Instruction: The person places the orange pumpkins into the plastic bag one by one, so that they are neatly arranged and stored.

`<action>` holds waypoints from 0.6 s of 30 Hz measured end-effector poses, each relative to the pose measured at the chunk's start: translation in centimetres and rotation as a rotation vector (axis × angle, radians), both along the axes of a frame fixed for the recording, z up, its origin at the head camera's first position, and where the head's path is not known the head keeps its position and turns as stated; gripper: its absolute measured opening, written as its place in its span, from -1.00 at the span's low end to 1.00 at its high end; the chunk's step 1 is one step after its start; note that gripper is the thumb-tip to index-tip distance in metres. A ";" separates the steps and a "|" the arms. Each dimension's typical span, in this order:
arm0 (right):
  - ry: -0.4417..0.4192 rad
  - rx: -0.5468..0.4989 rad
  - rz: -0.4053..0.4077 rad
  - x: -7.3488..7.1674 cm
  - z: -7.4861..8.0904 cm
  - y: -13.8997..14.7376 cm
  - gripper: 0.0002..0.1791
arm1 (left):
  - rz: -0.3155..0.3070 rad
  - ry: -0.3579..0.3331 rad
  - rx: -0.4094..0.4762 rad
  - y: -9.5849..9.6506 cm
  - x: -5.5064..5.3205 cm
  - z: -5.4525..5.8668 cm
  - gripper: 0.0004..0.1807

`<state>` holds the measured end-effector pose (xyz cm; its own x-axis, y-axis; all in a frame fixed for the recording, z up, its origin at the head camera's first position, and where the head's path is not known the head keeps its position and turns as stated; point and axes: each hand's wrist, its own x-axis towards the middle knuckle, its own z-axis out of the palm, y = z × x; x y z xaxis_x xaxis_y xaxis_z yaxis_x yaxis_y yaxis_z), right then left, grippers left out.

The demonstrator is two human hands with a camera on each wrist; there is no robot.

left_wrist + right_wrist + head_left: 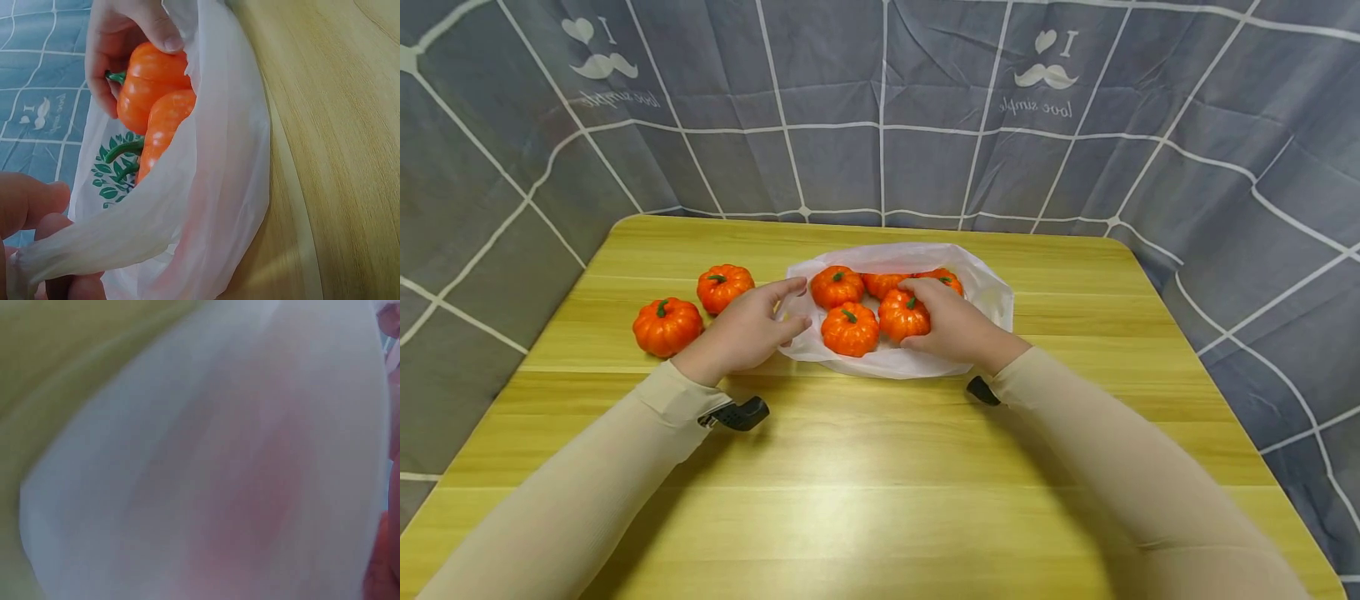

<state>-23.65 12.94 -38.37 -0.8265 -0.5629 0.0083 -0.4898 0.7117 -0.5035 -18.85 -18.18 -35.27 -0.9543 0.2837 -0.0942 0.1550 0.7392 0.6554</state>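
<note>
A white plastic bag (995, 293) lies spread wide on the table, with several small orange pumpkins inside. Over its right part, my right hand (958, 327) grips one pumpkin (904, 315) between thumb and fingers. At the bag's left end is my left hand (747, 329); in the left wrist view its fingers (37, 200) pinch a gathered fold of the bag's rim. Beside the held pumpkin sit a front pumpkin (850, 331) and a back-left pumpkin (837, 287), both with green stems. Bag plastic fills most of the right wrist view.
Left of the bag, a pumpkin (667, 327) and another pumpkin (725, 287) sit on the wooden table (865, 500), close by my left hand. A grey checked cloth (835, 83) hangs behind the table and along both sides.
</note>
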 end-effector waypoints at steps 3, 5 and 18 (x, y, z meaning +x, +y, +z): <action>-0.012 0.039 -0.001 0.0 -0.6 -0.3 -0.11 | -0.001 -0.003 -0.007 0.1 0.0 0.0 -0.24; -0.022 0.061 -0.001 0.2 -0.8 -0.5 -0.11 | -0.001 -0.006 -0.012 0.2 0.0 0.0 -0.24; -0.037 0.108 -0.021 0.6 -0.8 -0.6 0.10 | 0.004 -0.019 -0.007 0.2 0.0 -0.1 -0.24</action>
<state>-23.01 12.37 -39.19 -0.8370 -0.5410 -0.0820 -0.4566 0.7731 -0.4403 -18.88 -17.96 -35.38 -0.9533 0.2796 -0.1142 0.1401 0.7445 0.6528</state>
